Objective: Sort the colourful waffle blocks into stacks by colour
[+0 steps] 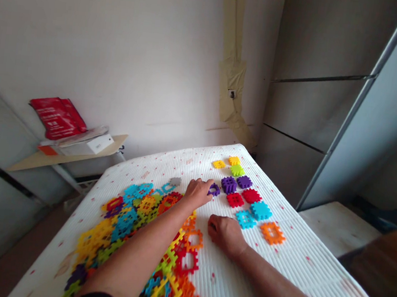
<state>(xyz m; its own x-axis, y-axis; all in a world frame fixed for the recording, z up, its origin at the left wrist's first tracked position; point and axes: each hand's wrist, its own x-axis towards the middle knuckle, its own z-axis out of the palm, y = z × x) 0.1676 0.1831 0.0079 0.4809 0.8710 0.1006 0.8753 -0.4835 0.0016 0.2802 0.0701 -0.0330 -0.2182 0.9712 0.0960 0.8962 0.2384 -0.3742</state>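
1. The left hand reached across the mat, its fingertips at the edge of a small purple piece. The fingers stood narrowly together, but they hid part of the piece, so I could not tell whether they gripped it or only touched it.
2. The right hand lay just below the left fingers, curled almost shut with its knuckles up. Its fingers rested on the ribbed white mat, with nothing visible in them.
3. Just right of the left fingertips lay loose rows of blocks: yellow, green, purple, red, blue and orange. None touched either hand.
4. Just left of the left fingers, beyond the knuckles, lay a gray piece. Beyond it spread a heap of interlocked blocks, partly hidden by the left forearm and cut off by the bottom edge of the view, so its full extent could not be seen.
5. Well beyond the fingers, to the left, a shelf held a red packet and a white box. A gray cabinet stood to the right.
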